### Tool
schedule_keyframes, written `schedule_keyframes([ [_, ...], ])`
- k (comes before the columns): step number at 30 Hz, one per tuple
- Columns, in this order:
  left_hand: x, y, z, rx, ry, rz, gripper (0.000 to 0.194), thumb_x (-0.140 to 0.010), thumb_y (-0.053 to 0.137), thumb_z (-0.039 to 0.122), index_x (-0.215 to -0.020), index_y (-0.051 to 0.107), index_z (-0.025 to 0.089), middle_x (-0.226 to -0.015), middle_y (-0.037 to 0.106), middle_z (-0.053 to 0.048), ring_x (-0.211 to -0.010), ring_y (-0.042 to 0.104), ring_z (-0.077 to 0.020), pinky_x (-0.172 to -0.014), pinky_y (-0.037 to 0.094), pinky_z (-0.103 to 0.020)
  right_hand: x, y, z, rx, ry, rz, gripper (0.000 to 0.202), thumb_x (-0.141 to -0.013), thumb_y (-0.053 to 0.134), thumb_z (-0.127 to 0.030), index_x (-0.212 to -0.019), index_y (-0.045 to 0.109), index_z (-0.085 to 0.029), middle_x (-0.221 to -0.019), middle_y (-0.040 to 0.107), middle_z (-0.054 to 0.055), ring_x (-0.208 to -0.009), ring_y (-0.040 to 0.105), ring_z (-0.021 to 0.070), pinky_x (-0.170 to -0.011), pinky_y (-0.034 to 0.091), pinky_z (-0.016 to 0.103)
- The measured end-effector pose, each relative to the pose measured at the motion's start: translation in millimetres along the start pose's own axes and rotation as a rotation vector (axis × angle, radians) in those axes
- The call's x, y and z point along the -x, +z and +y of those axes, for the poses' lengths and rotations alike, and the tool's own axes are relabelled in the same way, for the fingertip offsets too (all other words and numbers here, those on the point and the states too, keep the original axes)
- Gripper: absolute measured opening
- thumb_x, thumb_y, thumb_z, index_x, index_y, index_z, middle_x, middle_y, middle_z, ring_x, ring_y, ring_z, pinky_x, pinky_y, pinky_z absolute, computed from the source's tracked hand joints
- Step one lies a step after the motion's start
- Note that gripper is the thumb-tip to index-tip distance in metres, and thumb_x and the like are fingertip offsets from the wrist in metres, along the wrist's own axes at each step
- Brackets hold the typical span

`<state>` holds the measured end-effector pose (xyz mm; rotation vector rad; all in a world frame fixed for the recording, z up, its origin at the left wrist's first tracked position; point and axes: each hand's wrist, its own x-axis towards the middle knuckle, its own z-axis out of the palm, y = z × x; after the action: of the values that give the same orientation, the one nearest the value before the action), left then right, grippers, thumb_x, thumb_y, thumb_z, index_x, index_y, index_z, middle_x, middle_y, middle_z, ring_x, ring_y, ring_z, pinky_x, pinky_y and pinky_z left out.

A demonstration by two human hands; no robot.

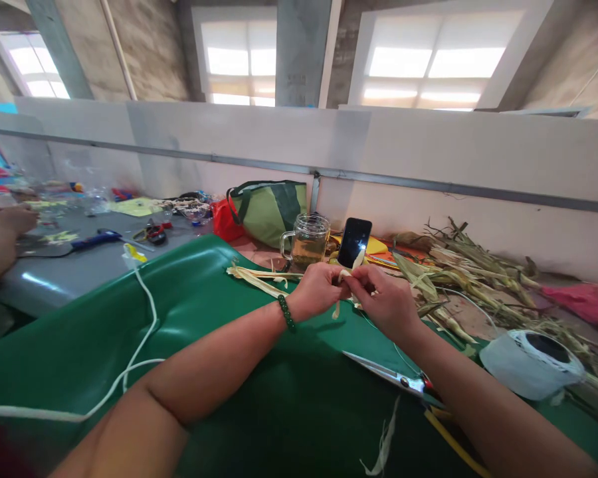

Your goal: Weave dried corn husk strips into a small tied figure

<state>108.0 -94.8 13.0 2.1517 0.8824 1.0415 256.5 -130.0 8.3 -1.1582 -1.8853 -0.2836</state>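
Note:
Between my two hands is a small pale strip of corn husk (359,258), with one end pointing up and another hanging below the fingers. My left hand (319,291), with a green bead bracelet (286,313) at the wrist, pinches the strip. My right hand (387,297) grips it from the other side, thumb and fingertips meeting the left fingers. Just left of my left hand lie longer pale husk strips (259,279) on the green mat (199,345). Beneath my right forearm rest scissors (383,370), their handles partly hidden.
Behind the hands stand a glass mug of amber liquid (311,244), a phone (354,241) and a green bag (272,212). Dried husks (473,272) are heaped at right, near a white roll (528,368). A white cable (144,332) crosses the mat. A co-worker's hand (12,219) shows at far left.

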Motion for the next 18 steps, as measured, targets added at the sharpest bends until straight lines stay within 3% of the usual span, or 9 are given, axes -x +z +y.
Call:
schedule_keyframes([
  [6,-0.4,2.0,-3.3,-0.059,0.029,0.000,0.027,-0.067,0.058,0.018,-0.045,0.044,0.012,-0.047,0.031,0.007,-0.051,0.029,-0.0053,-0.048,0.023,-0.018,0.1,-1.7,-3.6,0.052,-0.032,-0.010,0.018,-0.083,0.052,-0.031,-0.073,0.061,-0.021,-0.061,0.065,0.001,-0.054,0.059,0.0144,-0.054,0.040,0.024],
  [12,0.1,4.4,-5.3,-0.035,0.030,-0.010,0.026,-0.070,0.053,0.016,-0.046,0.043,0.013,-0.047,0.035,0.006,-0.051,0.030,-0.0058,-0.048,0.022,-0.018,-4.3,-9.7,-6.9,0.051,0.062,-0.099,0.004,-0.072,0.057,-0.021,-0.071,0.060,-0.022,-0.059,0.065,-0.001,-0.053,0.058,0.0142,-0.052,0.039,0.024],
  [18,2.4,6.6,-3.4,-0.078,0.050,-0.029,0.025,-0.069,0.054,0.014,-0.047,0.040,0.013,-0.048,0.032,0.007,-0.052,0.028,-0.0056,-0.048,0.021,-0.019,-2.7,-5.4,-7.7,0.186,-0.013,-0.015,0.005,-0.070,0.053,-0.019,-0.066,0.056,-0.021,-0.059,0.061,0.001,-0.059,0.057,0.0171,-0.057,0.039,0.027],
])
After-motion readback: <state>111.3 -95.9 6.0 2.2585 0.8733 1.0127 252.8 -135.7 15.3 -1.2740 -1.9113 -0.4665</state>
